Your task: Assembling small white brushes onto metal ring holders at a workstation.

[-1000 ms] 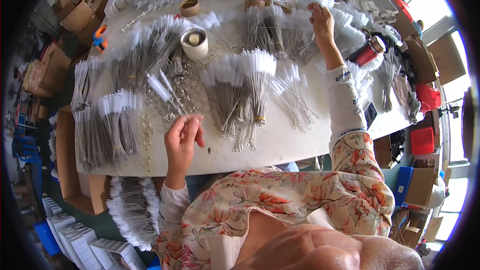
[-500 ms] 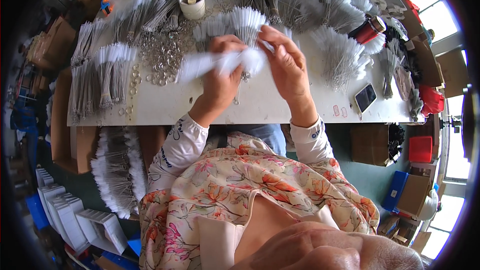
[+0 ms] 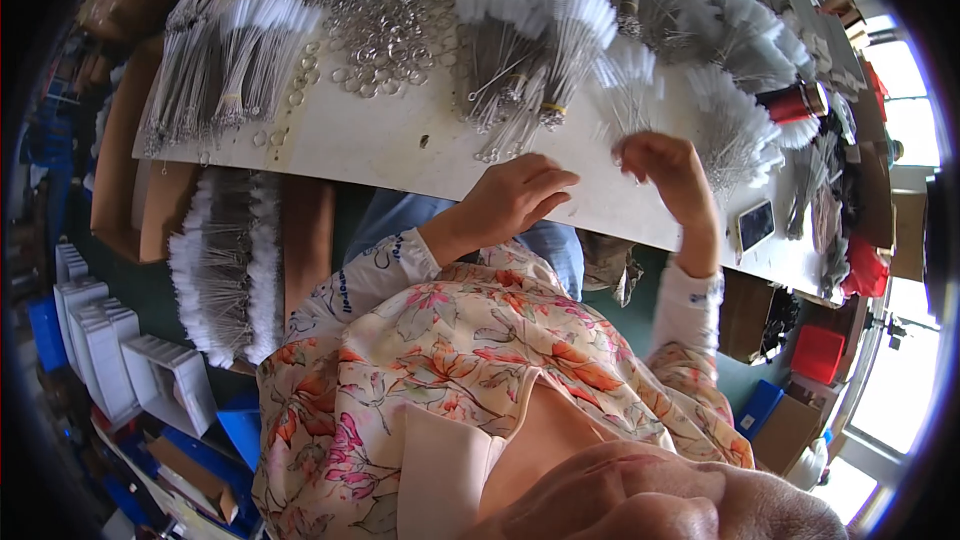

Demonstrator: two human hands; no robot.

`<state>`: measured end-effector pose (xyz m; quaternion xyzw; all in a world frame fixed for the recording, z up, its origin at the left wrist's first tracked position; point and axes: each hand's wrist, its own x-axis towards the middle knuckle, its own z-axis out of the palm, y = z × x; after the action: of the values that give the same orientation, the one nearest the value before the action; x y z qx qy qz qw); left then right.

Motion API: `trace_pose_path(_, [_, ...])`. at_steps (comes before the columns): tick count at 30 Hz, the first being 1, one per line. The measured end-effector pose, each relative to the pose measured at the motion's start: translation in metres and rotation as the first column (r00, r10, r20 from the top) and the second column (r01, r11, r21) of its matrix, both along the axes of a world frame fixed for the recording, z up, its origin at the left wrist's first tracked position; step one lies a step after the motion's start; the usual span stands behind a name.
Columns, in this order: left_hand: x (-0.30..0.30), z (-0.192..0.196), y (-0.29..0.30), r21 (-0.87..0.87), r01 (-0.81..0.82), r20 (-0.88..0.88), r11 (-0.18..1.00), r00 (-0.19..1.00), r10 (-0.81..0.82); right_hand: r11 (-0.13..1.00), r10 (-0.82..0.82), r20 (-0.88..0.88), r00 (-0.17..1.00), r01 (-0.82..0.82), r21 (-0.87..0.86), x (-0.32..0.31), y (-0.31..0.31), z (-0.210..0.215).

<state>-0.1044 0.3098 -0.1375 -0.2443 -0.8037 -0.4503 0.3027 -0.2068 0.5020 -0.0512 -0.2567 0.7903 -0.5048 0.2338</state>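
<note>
My left hand (image 3: pixel 515 198) is just in front of the table's near edge, fingers stretched and thumb apart, with nothing visible in it. Farther right, my right hand (image 3: pixel 662 170) hovers over the white table (image 3: pixel 400 145), its fingers curled in and slightly blurred. Whether something small is pinched there, I cannot make out. Just beyond its fingertips is a loose fan of thin wire brushes (image 3: pixel 630 80) with white bristle heads. A tied bundle of the same brushes (image 3: pixel 575 35) lies to the left, against another grey-white bunch (image 3: pixel 500 50).
Metal rings (image 3: pixel 380 60) lie scattered at the left centre, beside more brush bundles (image 3: pixel 240 60). Farther right are a brush pile (image 3: pixel 735 130), a red cylinder (image 3: pixel 793 102) and a phone (image 3: pixel 756 226). Below the table's left side stands a box of brushes (image 3: pixel 225 260).
The blurred white brush heads between my hands are gone from them. My hands have moved apart, the left lower toward me and the right out to the right. The whole view has shifted.
</note>
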Motion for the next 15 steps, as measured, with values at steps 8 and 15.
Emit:
trace_pose_path(8, [0.024,-0.031,-0.024,0.109,-0.058,0.350,0.992,0.937,0.016,0.752,0.550,-0.534,0.642,-0.101,0.652,0.027,-0.032,-0.056])
trace_pose_path(15, [0.034,-0.006,-0.057,0.154,-0.007,0.122,0.988,0.992,-0.012,0.963,0.256,0.766,0.590,-0.222,-0.151,0.026,-0.071,-0.039])
